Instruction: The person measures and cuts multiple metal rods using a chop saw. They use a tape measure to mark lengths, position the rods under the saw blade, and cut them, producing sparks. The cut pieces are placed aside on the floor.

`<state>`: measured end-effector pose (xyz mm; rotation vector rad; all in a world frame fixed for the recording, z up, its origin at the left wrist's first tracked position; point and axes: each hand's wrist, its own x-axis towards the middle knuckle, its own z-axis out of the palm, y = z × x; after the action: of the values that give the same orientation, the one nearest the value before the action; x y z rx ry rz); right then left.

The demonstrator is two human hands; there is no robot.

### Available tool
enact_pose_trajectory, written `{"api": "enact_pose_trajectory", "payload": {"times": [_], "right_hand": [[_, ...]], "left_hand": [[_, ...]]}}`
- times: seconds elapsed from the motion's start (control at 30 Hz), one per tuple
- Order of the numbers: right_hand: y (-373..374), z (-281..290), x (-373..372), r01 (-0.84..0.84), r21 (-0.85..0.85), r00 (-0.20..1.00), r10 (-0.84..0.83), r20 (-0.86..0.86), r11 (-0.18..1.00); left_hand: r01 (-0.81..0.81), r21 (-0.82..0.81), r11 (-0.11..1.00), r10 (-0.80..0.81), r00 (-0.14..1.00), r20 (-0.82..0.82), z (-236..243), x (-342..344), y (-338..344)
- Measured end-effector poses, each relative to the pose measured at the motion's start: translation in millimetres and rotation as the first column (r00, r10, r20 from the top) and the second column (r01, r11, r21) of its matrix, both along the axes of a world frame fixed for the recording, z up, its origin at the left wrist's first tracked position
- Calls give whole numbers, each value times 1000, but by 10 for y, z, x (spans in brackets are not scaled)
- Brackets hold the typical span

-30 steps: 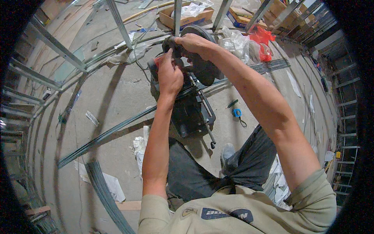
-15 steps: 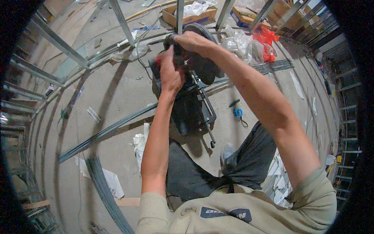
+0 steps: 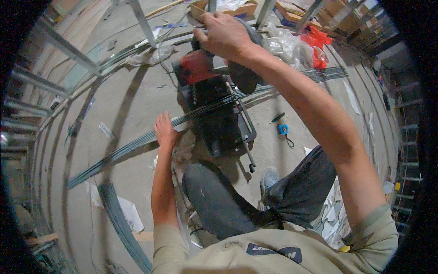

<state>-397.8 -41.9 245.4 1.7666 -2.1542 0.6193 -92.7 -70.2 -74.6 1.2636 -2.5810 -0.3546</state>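
Observation:
A cut-off saw with a black base (image 3: 214,132) and a red panel (image 3: 196,67) stands on the floor ahead of me. Its dark round wheel guard (image 3: 244,75) shows under my right forearm. My right hand (image 3: 226,36) is closed over the top of the saw head, thumb apart; the grip itself is partly hidden. A long bundle of thin metal strips (image 3: 123,153) lies across the saw base. Left of the saw, my left hand (image 3: 166,132) rests on this bundle, its fingers stretched out across it.
Right of the saw lie a blue tape measure (image 3: 283,129) and a dark pen-like tool (image 3: 277,118). A second strip bundle (image 3: 121,223) is at lower left. Upright metal studs (image 3: 142,23) stand beyond the saw, with clear plastic bags (image 3: 284,45), a red bag (image 3: 315,45) and cardboard boxes behind.
My left hand has left the saw head and come down to the strip bundle. My right hand has shifted slightly up on the saw head, and the red panel is now uncovered.

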Motion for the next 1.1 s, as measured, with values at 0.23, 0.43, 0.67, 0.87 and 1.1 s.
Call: {"api": "enact_pose_trajectory", "payload": {"times": [0.23,0.43,0.67,0.87,1.1], "right_hand": [[-15,2,-20,-25,-39,997,28,67,999],[16,58,6,-37,-18,989,39,142,999],[26,18,-1,-91,55,993,87,76,994],[78,18,-114,-90,181,992,73,98,979],[935,465,407,-377,-209,826,430,365,902]], "left_hand": [[44,220,975,-62,995,77,-939,5,-324],[201,275,940,-265,939,219,-522,228,-92],[251,310,917,-338,902,270,389,256,68],[197,452,870,-388,838,383,867,427,525],[179,657,733,-530,755,386,1613,171,1237]]}}
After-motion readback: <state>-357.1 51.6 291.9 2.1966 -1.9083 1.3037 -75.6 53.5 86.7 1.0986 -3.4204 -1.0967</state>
